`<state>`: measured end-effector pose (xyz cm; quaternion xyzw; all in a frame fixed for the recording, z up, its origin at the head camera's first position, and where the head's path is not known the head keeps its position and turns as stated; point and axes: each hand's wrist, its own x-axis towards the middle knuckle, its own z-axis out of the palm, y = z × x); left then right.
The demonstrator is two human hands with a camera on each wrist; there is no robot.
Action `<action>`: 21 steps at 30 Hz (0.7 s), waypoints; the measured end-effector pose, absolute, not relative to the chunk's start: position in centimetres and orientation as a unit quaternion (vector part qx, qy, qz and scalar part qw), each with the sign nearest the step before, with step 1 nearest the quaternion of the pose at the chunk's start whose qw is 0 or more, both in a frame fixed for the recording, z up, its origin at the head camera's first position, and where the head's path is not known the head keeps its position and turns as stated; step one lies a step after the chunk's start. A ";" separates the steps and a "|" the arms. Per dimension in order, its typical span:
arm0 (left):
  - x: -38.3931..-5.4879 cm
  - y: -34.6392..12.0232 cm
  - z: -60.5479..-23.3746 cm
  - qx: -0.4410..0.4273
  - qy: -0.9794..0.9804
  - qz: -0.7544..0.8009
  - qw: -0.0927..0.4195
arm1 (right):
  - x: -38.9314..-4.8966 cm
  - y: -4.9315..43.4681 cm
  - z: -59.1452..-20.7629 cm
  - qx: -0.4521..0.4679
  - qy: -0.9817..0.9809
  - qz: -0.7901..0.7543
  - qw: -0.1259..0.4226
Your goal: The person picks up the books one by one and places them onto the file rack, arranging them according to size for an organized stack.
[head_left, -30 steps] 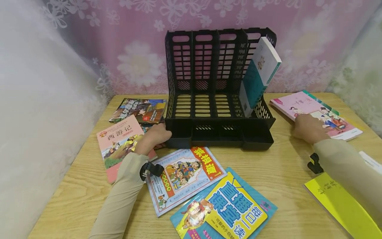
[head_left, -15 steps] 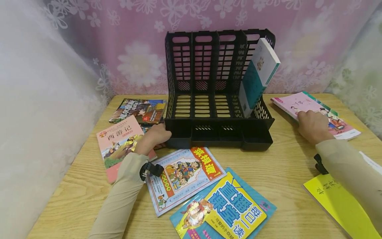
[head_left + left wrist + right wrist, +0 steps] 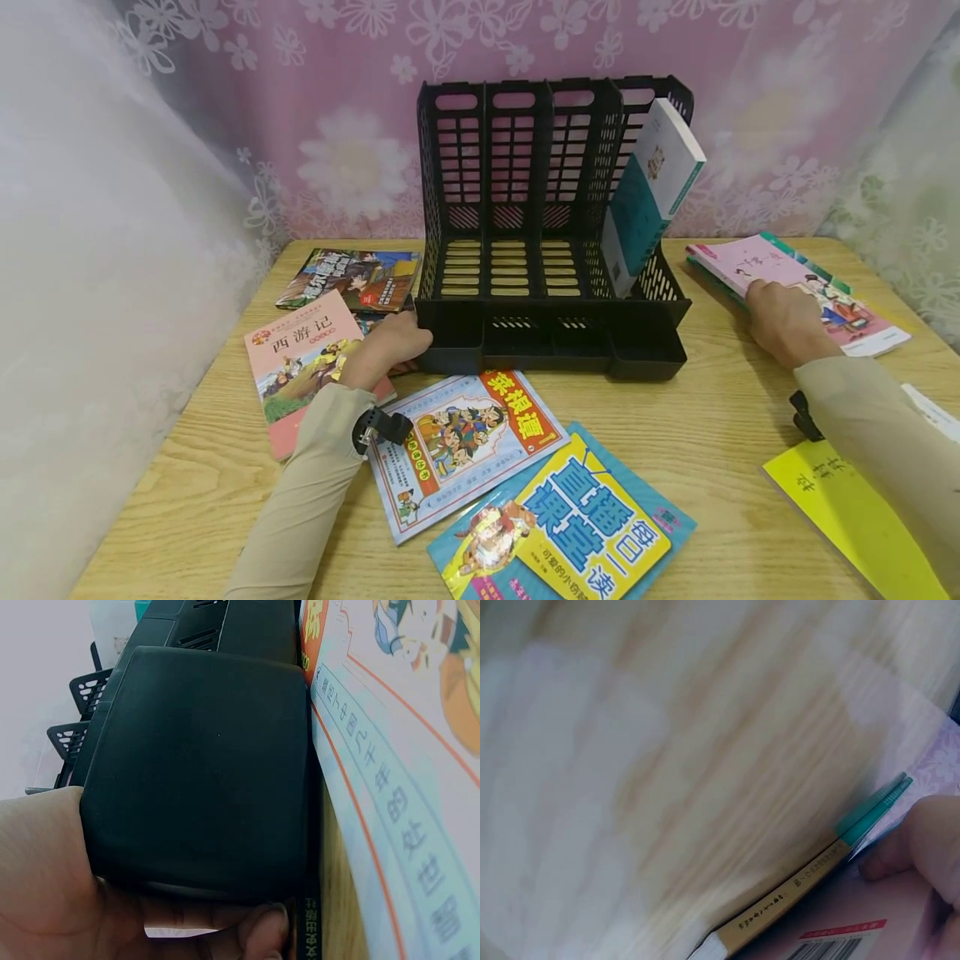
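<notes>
Two hands at work | near: comic books (image 3: 465,446) lie flat on desk (image 3: 720,442) | left hand (image 3: 390,346) curls round the black rack's (image 3: 551,233) front corner, apparently steadying it | right hand (image 3: 783,321) grips the pink book's (image 3: 798,287) near edge atop a stack, lifting it | far: teal book (image 3: 648,196) leans in rack's right slot

yellow book (image 3: 855,517) cut off, tabletop (image 3: 667,750) blurred

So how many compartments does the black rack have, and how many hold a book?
4 upright compartments in the black plastic rack; only the rightmost holds a tilted white-and-teal book. The other three look empty.
</notes>
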<state>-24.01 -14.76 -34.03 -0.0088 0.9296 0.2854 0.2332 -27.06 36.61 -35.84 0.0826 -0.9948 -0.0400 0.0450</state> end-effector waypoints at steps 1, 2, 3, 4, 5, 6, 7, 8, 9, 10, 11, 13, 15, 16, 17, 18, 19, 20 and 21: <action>-24.0 -14.7 -34.0 -0.010 0.930 0.284 0.233 | -27.0 36.6 -35.8 0.080 -0.995 -0.036 0.048; -24.0 -14.7 -34.0 -0.011 0.930 0.285 0.234 | -26.9 36.7 -35.8 0.078 -0.995 -0.032 0.051; -24.1 -14.8 -34.0 -0.011 0.930 0.284 0.234 | -26.9 36.7 -35.7 0.075 -0.995 -0.030 0.054; -24.1 -14.8 -34.1 -0.011 0.930 0.284 0.235 | -26.8 36.7 -35.7 0.070 -0.996 -0.027 0.057; -24.1 -14.8 -34.1 -0.011 0.930 0.283 0.234 | -26.8 36.8 -35.7 0.067 -0.995 -0.026 0.062; -24.1 -14.8 -34.1 -0.010 0.931 0.282 0.233 | -26.7 36.8 -35.6 0.063 -0.996 -0.023 0.067; -24.1 -14.8 -34.1 -0.011 0.931 0.282 0.233 | -26.8 36.8 -35.5 0.057 -0.996 -0.021 0.072; -24.1 -14.9 -34.1 -0.011 0.931 0.283 0.232 | -26.8 36.7 -35.5 0.049 -0.996 -0.017 0.077; -24.1 -14.9 -34.1 -0.012 0.931 0.282 0.230 | -26.8 36.7 -35.4 0.042 -0.995 -0.012 0.085; -24.1 -14.9 -34.1 -0.014 0.931 0.282 0.230 | -26.8 36.7 -35.4 0.035 -0.995 -0.007 0.094; -24.1 -15.0 -34.1 -0.016 0.931 0.283 0.229 | -26.8 36.7 -35.3 0.031 -0.994 -0.002 0.102; -24.1 -15.0 -34.1 -0.021 0.931 0.283 0.230 | -26.6 36.8 -35.2 0.019 -0.993 0.005 0.117; -24.1 -14.9 -34.1 -0.023 0.931 0.282 0.229 | -26.4 37.2 -35.0 0.014 -0.991 0.022 0.132; -24.1 -14.8 -34.1 -0.023 0.931 0.283 0.230 | -26.2 37.4 -34.9 0.011 -0.990 0.028 0.136; -24.1 -14.8 -34.0 -0.023 0.931 0.284 0.229 | -26.0 37.6 -34.7 0.008 -0.990 0.034 0.140; -24.1 -14.8 -34.0 -0.021 0.931 0.285 0.229 | -25.8 37.8 -34.4 0.004 -0.989 0.039 0.141; -24.0 -14.8 -34.0 -0.020 0.930 0.286 0.229 | -25.7 37.9 -34.2 0.001 -0.989 0.047 0.143; -24.0 -14.8 -33.9 -0.019 0.931 0.286 0.227 | -25.7 38.0 -33.8 -0.001 -0.988 0.051 0.148; -24.0 -14.8 -33.8 -0.018 0.931 0.286 0.226 | -25.7 38.0 -33.4 -0.008 -0.986 0.055 0.157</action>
